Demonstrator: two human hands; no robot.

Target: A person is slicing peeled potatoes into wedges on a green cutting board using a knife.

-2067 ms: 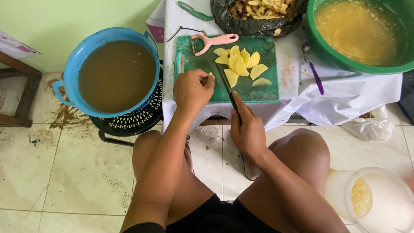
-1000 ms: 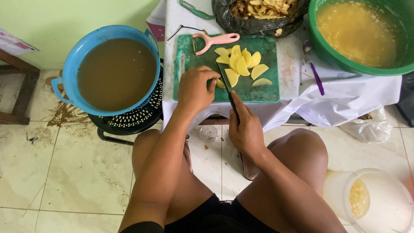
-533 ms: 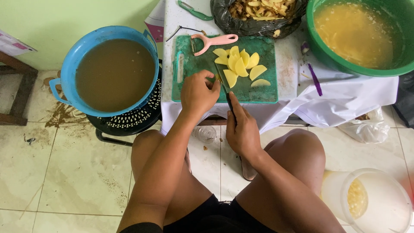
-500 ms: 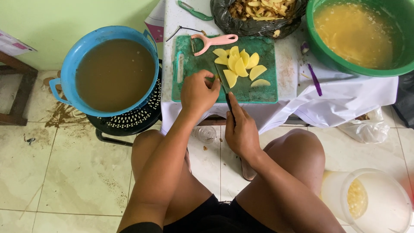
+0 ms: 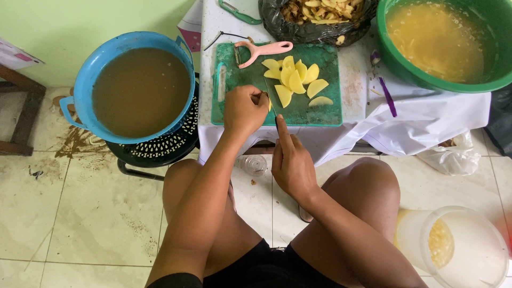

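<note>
From the head camera, much was cut off or covered. The green basin [image 5: 442, 42] of yellowish liquid ran off the top and right edges, the black bag of peelings [image 5: 314, 18] off the top, and the white tub [image 5: 453, 248] off the lower right. The left hand [image 5: 244, 109] covered almost all of the potato piece [image 5: 268, 102] it pinned; only a pale sliver showed at the fingertips. The knife [image 5: 271, 96] showed as a thin dark blade, its handle buried in the right hand [image 5: 290, 165].

The green cutting board [image 5: 234, 80] lay at the near edge of the white-clothed table [image 5: 357, 80], its front rim almost flush with the drop. Bare board lay open left of the blade; the yellow slices [image 5: 296, 80] filled the middle-right, and a pink peeler [image 5: 261, 49] lay across the far edge. A blue basin [image 5: 80, 80] of brown water sat just left of the table on a black stool [image 5: 160, 152].

The left hand was curled tight, fingertips on the potato piece at the board's near middle. The right hand was closed on the knife handle, forefinger stretched along its spine, blade against the piece.
</note>
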